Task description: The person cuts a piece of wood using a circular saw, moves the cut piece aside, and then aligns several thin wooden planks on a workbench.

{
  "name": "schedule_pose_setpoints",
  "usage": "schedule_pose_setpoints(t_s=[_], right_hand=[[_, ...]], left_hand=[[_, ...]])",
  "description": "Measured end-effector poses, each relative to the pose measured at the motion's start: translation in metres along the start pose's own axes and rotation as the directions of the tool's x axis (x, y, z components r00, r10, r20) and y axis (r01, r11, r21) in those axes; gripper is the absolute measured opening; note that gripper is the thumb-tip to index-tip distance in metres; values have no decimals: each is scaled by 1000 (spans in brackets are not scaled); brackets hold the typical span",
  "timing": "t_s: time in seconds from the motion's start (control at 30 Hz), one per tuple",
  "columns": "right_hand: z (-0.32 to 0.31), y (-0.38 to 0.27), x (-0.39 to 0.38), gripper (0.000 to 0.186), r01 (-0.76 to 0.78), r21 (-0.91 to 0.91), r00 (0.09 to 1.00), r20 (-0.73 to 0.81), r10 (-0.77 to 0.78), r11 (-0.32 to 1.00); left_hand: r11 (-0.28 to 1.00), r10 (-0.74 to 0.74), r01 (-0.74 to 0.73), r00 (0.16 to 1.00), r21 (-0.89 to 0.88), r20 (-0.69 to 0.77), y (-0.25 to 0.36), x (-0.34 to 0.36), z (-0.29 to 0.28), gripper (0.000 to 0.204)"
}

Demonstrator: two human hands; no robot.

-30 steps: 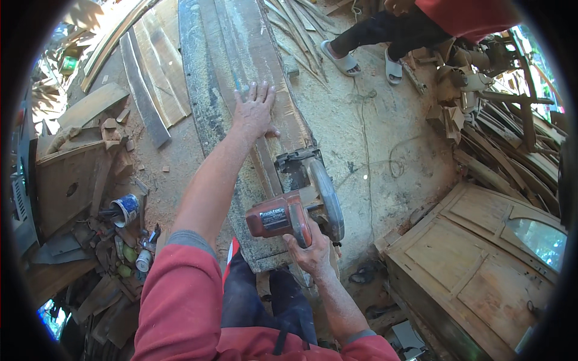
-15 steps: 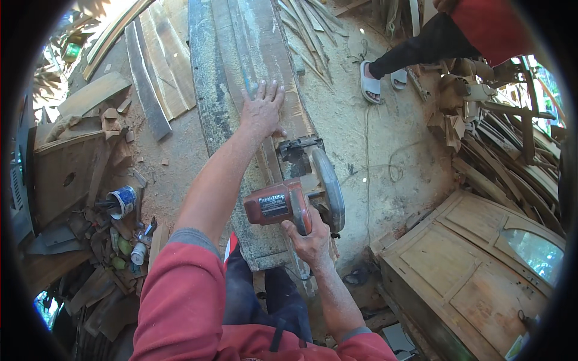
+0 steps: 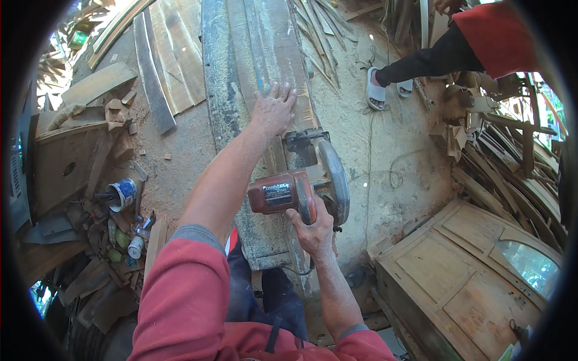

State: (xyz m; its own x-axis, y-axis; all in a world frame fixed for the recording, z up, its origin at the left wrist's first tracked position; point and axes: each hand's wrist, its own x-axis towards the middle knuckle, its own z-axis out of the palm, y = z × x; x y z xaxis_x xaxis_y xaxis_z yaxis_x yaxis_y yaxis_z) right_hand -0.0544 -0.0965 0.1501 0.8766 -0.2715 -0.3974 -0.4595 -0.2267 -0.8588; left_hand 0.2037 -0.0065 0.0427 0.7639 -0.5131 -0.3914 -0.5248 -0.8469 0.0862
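Note:
A long weathered board (image 3: 223, 84) with sawdust and blue streaks runs away from me down the middle of the view. My left hand (image 3: 271, 111) lies flat on its top with fingers spread. Just nearer me, a red circular saw (image 3: 277, 192) with a grey guard sits over the board's right edge, its base resting on the wood. My right hand (image 3: 316, 228) is wrapped round the saw's rear handle. The blade is hidden by the guard and housing.
Loose planks (image 3: 171, 63) and thin strips (image 3: 322, 42) lie beside the board. Scrap wood (image 3: 506, 162) piles at the right, near a wooden cabinet (image 3: 439, 265). A bucket (image 3: 123, 195) stands left. Another person's dark-clad leg and sandals (image 3: 376, 93) are at upper right; a cord trails on the floor.
The saw and both my hands have crept slightly up the view, away from me. The board appears shifted rightward. The other person's leg and sandals have moved right and lower in the view.

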Motion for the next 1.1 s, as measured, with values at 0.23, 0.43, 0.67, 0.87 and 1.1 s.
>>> schedule_pose_setpoints(t_s=[0.23, 0.43, 0.67, 0.87, 1.1], right_hand=[[8, -2, 8, 58, 17, 23, 1000, 1, -17, 1000], [4, -10, 15, 58, -14, 0, 1000, 6, 14, 1000], [8, -12, 27, 57, -31, 19, 1000, 7, 31, 999], [13, -10, 39, 51, 116, 2, 991, -61, -116, 993], [19, -14, 52, 50, 139, 4, 988, -62, -138, 990]], left_hand=[[1000, 7, -6, 1000, 12, -23, -8, 1, 7, 58], [1000, 11, -11, 1000, 1, -25, -6, 5, 6, 57], [999, 23, -23, 1000, -28, -19, -10, 7, 3, 58], [999, 27, -27, 1000, -33, -5, -11, 9, 0, 57], [996, 13, -13, 1000, -86, 1, -15, 9, -2, 57]])
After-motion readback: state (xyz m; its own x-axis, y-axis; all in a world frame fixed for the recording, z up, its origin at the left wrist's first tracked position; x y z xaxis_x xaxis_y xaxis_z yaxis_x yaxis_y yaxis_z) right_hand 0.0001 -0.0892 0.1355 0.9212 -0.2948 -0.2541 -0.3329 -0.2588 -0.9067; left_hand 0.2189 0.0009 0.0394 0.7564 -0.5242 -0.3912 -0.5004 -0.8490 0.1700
